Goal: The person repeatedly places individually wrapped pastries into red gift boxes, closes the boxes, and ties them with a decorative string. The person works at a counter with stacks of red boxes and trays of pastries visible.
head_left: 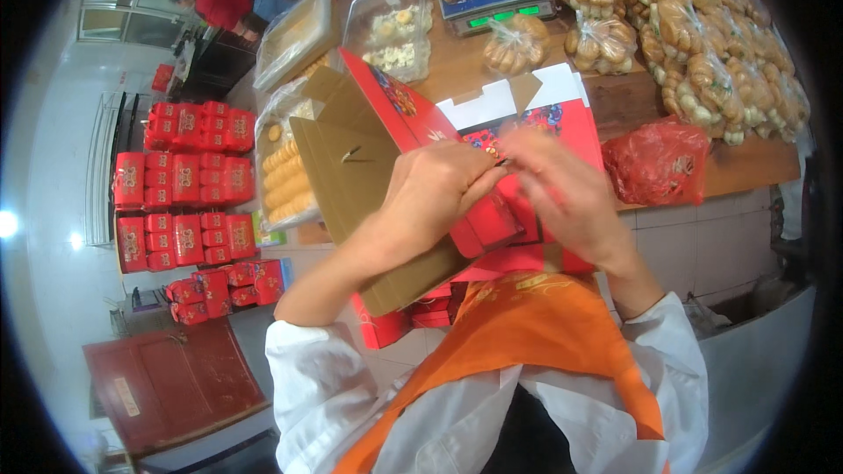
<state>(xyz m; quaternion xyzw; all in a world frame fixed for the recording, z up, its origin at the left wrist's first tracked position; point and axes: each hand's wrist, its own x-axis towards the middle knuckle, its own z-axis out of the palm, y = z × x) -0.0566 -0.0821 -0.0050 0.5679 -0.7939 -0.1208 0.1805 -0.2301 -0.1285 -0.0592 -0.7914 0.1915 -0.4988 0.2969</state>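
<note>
In front of me stands an open red cardboard gift box with a floral print (575, 136). One of its panels, with a plain brown inner side (347, 189), leans up on the left, and a small knotted cord (354, 156) pokes through it. My left hand (443, 177) is closed over the box's middle, thumb pressed to the fingers. A small dark bit shows at its fingertips, too little to name. Close by on the right, my right hand (562, 189) has its fingers bent toward the left hand's fingertips, smeared by motion. White flaps (479, 107) stick up behind both hands.
Bagged round pastries (694, 44) are heaped at the right, near a blue scale (500, 4). A red plastic bag (659, 158) lies at the table's edge. Pastry trays (290, 175) stand left. Stacked red boxes (184, 175) line the left wall; a person (219, 4) is farther back.
</note>
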